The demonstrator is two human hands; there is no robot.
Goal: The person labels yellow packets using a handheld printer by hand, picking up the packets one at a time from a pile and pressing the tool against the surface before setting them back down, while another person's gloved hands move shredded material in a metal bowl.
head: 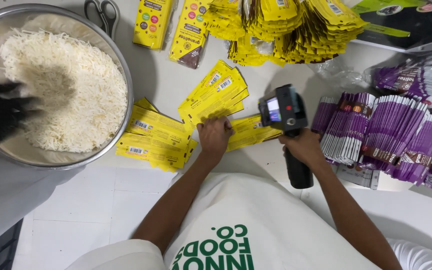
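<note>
Left hand [215,136] fingers press yellow pouch [250,131] flat on table [276,160] | right hand [303,146] clenches black handheld printer [285,112] | I keep pouch flat, printer square.

The left hand [215,136] presses its fingertips [207,123] on a flat yellow paper pouch [250,131], while the right hand [303,146] grips a black handheld printer gun [285,114] just beside them, over the pouch.
</note>
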